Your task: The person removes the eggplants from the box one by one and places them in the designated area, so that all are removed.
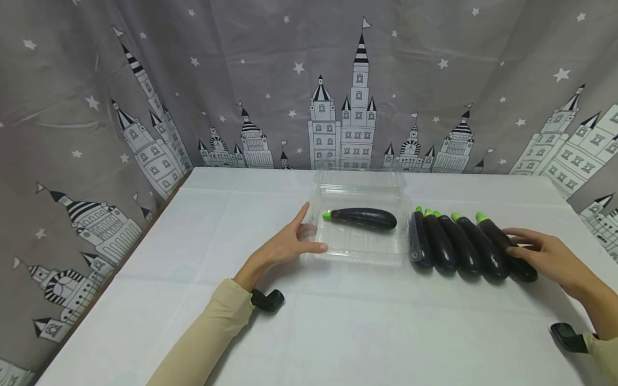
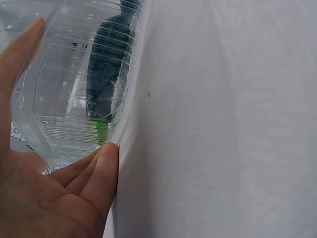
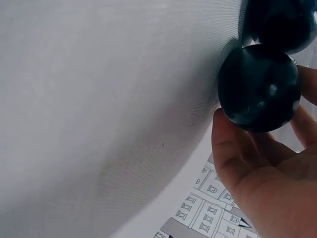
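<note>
An opened clear plastic clamshell box (image 1: pixel 359 252) stands on the white table, its lid tipped back toward the far edge. Inside lies one dark eggplant (image 1: pixel 364 218), its green stem end pointing left. My left hand (image 1: pixel 285 241) touches the box's left end with thumb and index finger spread apart; the left wrist view shows fingertips (image 2: pixel 108 154) low against the plastic. Right of the box, several eggplants (image 1: pixel 456 244) lie side by side, green ends away from me. My right hand (image 1: pixel 543 254) grips the rightmost eggplant (image 3: pixel 260 89) between thumb and fingers.
The white tablecloth (image 1: pixel 338 332) spreads in front of the box and the row. Behind the table hangs a grey curtain (image 1: pixel 270 69) printed with castles and stars. The leftmost eggplant of the row (image 1: pixel 420 241) lies right beside the box's right side.
</note>
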Motion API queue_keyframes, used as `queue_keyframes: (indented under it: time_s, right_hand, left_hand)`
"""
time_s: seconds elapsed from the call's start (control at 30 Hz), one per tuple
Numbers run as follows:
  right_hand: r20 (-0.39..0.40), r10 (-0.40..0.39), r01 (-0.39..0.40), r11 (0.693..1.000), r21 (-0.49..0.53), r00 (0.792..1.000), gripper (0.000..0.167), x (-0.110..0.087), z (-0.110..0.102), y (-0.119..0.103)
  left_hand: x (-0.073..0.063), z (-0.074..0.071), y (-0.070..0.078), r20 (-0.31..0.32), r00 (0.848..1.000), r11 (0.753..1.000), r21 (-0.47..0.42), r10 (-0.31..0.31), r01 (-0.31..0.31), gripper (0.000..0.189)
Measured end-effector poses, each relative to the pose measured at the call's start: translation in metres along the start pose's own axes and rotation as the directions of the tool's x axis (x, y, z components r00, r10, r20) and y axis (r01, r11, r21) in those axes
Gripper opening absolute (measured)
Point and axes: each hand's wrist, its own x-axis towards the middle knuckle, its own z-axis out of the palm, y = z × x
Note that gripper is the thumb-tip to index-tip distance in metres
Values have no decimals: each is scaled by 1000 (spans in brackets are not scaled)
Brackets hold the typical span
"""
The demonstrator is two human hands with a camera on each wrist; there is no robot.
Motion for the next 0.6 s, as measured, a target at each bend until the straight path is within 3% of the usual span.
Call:
queue_keyframes:
  time_s: [0.37, 0.53, 0.6]
  right_hand:
    - [-62, -12, 13, 1000, 12, 998, 58, 0, 1, 1]
    - [-134, -37, 31, 998, -46, 990, 65, 19, 4, 45]
    - [-165, -45, 35, 997, -63, 985, 65, 20, 5, 47]
  left_hand:
    - [1, 0, -1, -1, 1000, 1000, -5, -7, 7, 119]
    - [2, 0, -1, -8, 1000, 1000, 17, -8, 8, 119]
    - [2, 0, -1, -11, 1000, 1000, 22, -9, 9, 120]
